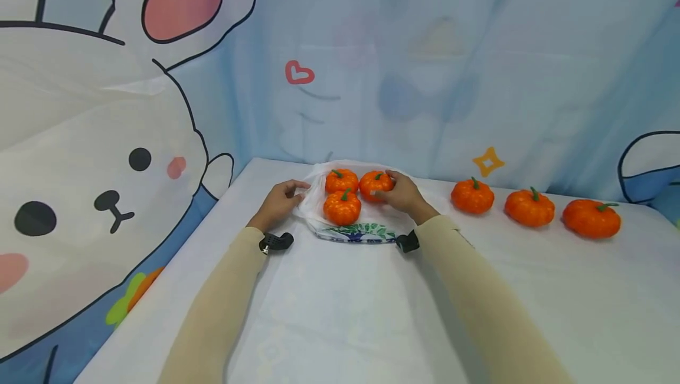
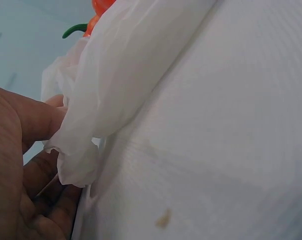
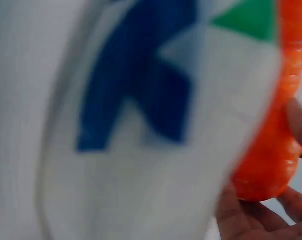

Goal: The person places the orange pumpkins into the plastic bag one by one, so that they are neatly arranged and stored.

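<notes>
Orange mini pumpkin (image 1: pixel 375 183), at white plastic bag (image 1: pixel 366 233)

Right hand (image 1: pixel 402 195) gripped it beside two others (image 1: pixel 342 209); left hand (image 1: pixel 278 202) pinched the bag's edge (clear only in left wrist view). Step looked like placing; next move likely called for a clean release. Head view alone showed three loose pumpkins (image 1: pixel 529 208) rightward.

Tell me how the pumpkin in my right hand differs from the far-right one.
Your right hand holds the first pumpkin; no hand touches the far-right pumpkin. The first pumpkin is at the bag; the far-right pumpkin rests apart on the table. Both are orange with green stems.
</notes>
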`<state>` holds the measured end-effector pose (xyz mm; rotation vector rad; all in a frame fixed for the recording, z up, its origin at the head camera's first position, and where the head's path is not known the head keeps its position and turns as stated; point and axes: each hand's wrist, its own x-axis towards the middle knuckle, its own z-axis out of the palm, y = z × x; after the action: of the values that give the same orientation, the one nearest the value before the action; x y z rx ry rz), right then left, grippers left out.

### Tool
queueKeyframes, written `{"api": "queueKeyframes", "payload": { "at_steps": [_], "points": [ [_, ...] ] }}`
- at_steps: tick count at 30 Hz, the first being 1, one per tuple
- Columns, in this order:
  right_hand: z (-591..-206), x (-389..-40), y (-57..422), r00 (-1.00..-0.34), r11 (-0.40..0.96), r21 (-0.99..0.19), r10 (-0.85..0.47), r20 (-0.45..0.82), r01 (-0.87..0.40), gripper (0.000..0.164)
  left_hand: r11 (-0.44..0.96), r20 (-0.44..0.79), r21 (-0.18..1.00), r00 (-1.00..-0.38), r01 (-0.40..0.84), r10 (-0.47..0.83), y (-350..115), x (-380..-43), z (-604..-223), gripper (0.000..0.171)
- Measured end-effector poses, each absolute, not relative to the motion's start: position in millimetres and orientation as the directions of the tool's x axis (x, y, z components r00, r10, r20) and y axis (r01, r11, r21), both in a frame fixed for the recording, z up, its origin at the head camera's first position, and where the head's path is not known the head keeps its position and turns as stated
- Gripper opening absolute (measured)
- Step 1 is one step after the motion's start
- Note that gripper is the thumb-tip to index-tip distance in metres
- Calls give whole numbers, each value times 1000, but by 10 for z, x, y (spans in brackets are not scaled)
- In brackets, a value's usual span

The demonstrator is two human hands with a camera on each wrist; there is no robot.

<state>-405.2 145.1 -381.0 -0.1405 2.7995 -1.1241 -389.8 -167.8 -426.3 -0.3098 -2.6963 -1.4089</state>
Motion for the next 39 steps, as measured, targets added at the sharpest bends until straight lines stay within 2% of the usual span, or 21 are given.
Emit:
{"api": "queueKeyframes", "payload": {
  "at_steps": [5,10,14,18,23,26,30,34,39],
  "points": [
    [-3700,-3880,1572,-993,702,-707,-119,-3,-82,76,555,175,799,-972,233,157,-1659,-3883,-4253,28],
    [-3637,-3620,1839,-978,577,-795,-33,205,-186,50,567,174,791,-973,231,154,-1679,-3853,-4246,29],
    [-3654,-3452,2044,-954,516,-823,38,297,-236,36,572,179,789,-975,222,132,-1728,-3829,-4262,29],
    [-3680,-3318,2218,-938,481,-850,143,317,-214,36,561,172,800,-978,210,120,-1735,-3825,-4282,29],
    [-3705,-3229,2460,-902,512,-846,281,328,-149,36,558,171,800,-975,220,139,-1683,-3852,-4277,29],
    [-3738,-3249,2608,-886,562,-816,301,352,-134,40,555,175,802,-975,222,137,-1654,-3850,-4258,28],
    [-3791,-3300,2782,-879,620,-782,341,333,-56,54,556,171,801,-974,224,146,-1636,-3850,-4238,27],
    [-3818,-3349,2892,-902,643,-764,354,245,45,73,562,163,798,-975,219,148,-1645,-3849,-4216,27],
    [-3864,-3416,2992,-966,676,-732,238,105,87,94,571,143,797,-980,197,138,-1666,-3846,-4238,27]
  ]
}}
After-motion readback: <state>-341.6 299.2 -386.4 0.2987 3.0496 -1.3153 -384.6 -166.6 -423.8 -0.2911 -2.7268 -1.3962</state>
